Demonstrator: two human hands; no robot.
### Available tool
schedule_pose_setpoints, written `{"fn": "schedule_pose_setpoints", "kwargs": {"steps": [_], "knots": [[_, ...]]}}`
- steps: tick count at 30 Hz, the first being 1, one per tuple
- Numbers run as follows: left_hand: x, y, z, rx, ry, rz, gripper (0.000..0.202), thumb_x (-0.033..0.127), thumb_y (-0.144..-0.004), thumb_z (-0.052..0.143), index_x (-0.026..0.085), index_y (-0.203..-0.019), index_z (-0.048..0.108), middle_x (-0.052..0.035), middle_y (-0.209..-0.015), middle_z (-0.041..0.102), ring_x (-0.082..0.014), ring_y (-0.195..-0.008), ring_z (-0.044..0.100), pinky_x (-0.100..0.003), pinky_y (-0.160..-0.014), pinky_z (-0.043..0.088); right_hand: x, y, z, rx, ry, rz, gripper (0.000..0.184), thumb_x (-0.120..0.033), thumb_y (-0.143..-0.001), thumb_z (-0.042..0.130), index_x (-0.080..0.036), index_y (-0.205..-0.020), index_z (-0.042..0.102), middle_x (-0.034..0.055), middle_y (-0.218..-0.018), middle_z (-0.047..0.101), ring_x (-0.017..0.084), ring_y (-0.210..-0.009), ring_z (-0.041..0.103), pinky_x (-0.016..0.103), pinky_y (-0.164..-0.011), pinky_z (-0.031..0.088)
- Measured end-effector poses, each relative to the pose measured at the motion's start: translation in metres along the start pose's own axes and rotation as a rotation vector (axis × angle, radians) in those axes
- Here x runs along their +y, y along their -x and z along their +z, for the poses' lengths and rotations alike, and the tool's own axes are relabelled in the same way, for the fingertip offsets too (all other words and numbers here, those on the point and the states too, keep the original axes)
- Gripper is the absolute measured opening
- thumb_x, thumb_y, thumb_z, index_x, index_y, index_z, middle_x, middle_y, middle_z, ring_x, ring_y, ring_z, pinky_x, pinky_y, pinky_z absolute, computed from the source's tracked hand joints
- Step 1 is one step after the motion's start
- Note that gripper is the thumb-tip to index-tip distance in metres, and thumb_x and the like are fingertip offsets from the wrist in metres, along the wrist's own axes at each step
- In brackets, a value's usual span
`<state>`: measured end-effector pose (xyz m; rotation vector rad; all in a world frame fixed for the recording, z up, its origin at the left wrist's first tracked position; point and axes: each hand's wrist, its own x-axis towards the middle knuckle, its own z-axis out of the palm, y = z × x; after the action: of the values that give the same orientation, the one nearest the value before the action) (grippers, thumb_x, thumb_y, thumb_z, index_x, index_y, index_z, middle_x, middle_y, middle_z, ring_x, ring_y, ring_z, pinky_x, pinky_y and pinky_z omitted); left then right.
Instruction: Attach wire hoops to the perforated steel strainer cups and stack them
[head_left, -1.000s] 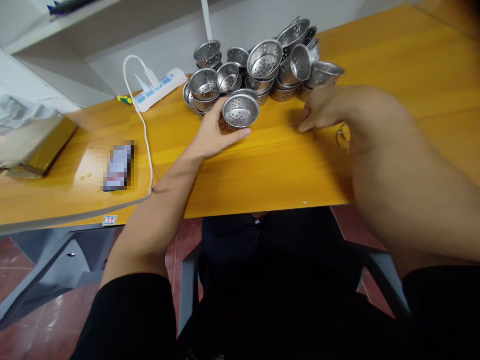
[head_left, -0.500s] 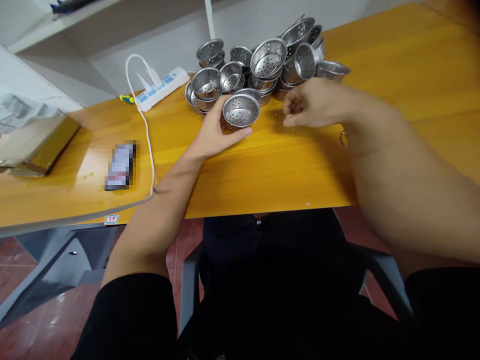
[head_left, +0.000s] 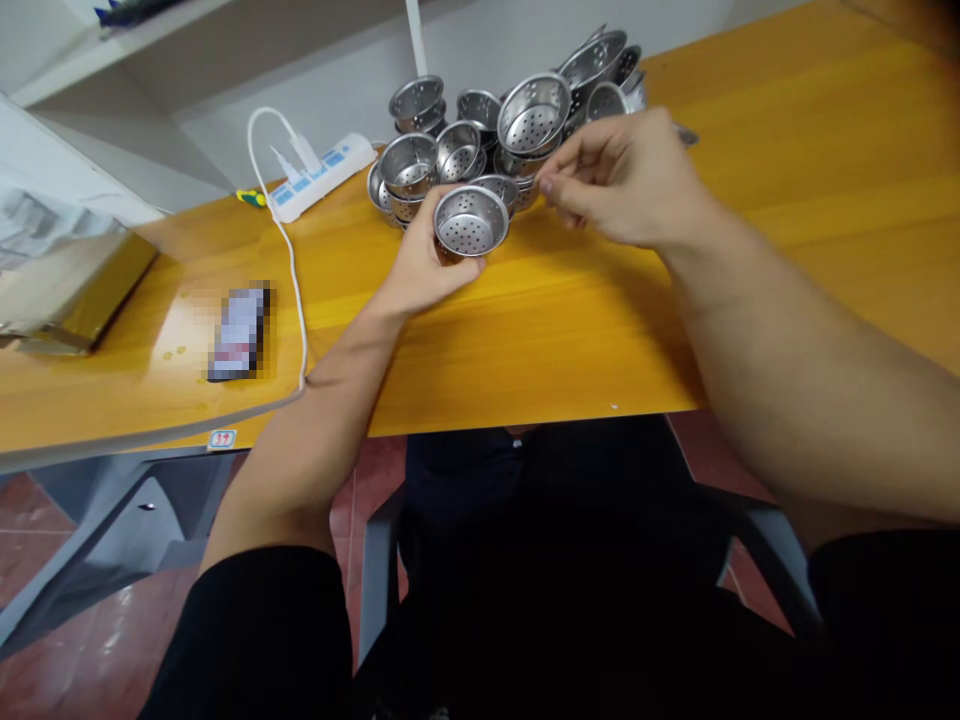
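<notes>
My left hand (head_left: 420, 268) is wrapped round a small perforated steel strainer cup (head_left: 470, 221), held just above the yellow table (head_left: 525, 330). My right hand (head_left: 626, 180) hovers to the right of the cup with thumb and fingers pinched together; what is between them is too small to make out. Behind both hands lies a pile of several similar strainer cups (head_left: 517, 120), some stacked, some tipped on their sides.
A white power strip (head_left: 322, 170) with a cable (head_left: 289, 250) lies at the back left. A phone (head_left: 240, 332) rests on the left part of the table, and a gold-coloured box (head_left: 82, 290) sits at the far left edge. A white wall runs behind.
My right hand has risen from the table surface at the right and moved left towards the cup, fingers now pinched. The left hand has lifted and tilted the cup slightly.
</notes>
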<state>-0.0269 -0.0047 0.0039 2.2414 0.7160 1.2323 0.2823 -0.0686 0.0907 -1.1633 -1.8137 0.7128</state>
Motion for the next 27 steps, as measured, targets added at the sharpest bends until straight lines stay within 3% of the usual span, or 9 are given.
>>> {"fn": "schedule_pose_setpoints", "kwargs": {"steps": [6,12,16,19,22,27], "knots": [[0.006,0.002,0.010,-0.008,0.061,0.047,0.084,0.056,-0.102,0.110,0.028,-0.166,0.063,-0.0128,-0.149,0.076,-0.0352,-0.137,0.084,-0.049,-0.120,0.072,-0.020,0.007,0.017,-0.061,0.039,-0.033,0.045,-0.075,-0.108,0.089,-0.032,-0.108,0.074,0.0087,-0.103,0.079,0.032,-0.091,0.073,0.053,-0.097,0.072],[0.007,0.005,0.019,-0.009,0.015,-0.033,0.085,0.052,-0.103,0.109,0.028,-0.167,0.059,-0.0129,-0.152,0.074,-0.0323,-0.136,0.084,-0.042,-0.114,0.073,-0.034,0.012,0.024,-0.098,0.195,0.048,0.038,-0.072,-0.116,0.076,-0.034,-0.118,0.075,0.0071,-0.104,0.078,0.034,-0.097,0.070,0.052,-0.105,0.067],[0.004,0.007,0.023,-0.018,0.055,0.031,0.088,0.065,-0.108,0.103,0.029,-0.171,0.053,-0.0132,-0.154,0.071,-0.0316,-0.138,0.083,-0.041,-0.116,0.072,-0.033,0.011,0.026,-0.088,0.244,0.039,0.031,-0.064,-0.120,0.074,-0.033,-0.123,0.077,0.0068,-0.107,0.081,0.032,-0.097,0.073,0.049,-0.105,0.066],[0.001,0.009,0.024,-0.055,0.034,0.080,0.089,0.076,-0.116,0.090,0.029,-0.176,0.045,-0.0135,-0.158,0.067,-0.0327,-0.145,0.081,-0.047,-0.124,0.069,-0.022,0.007,0.033,-0.030,0.226,-0.031,0.023,-0.053,-0.119,0.079,-0.031,-0.113,0.075,0.0047,-0.095,0.079,0.029,-0.085,0.069,0.047,-0.096,0.065],[0.003,0.009,0.024,-0.091,-0.058,0.040,0.097,0.087,-0.115,0.086,0.029,-0.177,0.041,-0.0144,-0.160,0.066,-0.0365,-0.150,0.078,-0.054,-0.132,0.064,-0.012,0.003,0.043,0.050,0.135,-0.099,0.022,-0.046,-0.114,0.087,-0.030,-0.106,0.075,0.0026,-0.084,0.073,0.027,-0.076,0.063,0.047,-0.087,0.063],[0.006,0.006,0.021,-0.089,-0.112,0.046,0.108,0.100,-0.107,0.088,0.027,-0.174,0.046,-0.0157,-0.159,0.070,-0.0384,-0.147,0.079,-0.056,-0.134,0.062,-0.013,0.004,0.051,0.031,0.072,-0.045,0.039,-0.077,-0.113,0.088,-0.039,-0.118,0.081,0.0029,-0.083,0.074,0.032,-0.080,0.065,0.050,-0.074,0.065]]}}
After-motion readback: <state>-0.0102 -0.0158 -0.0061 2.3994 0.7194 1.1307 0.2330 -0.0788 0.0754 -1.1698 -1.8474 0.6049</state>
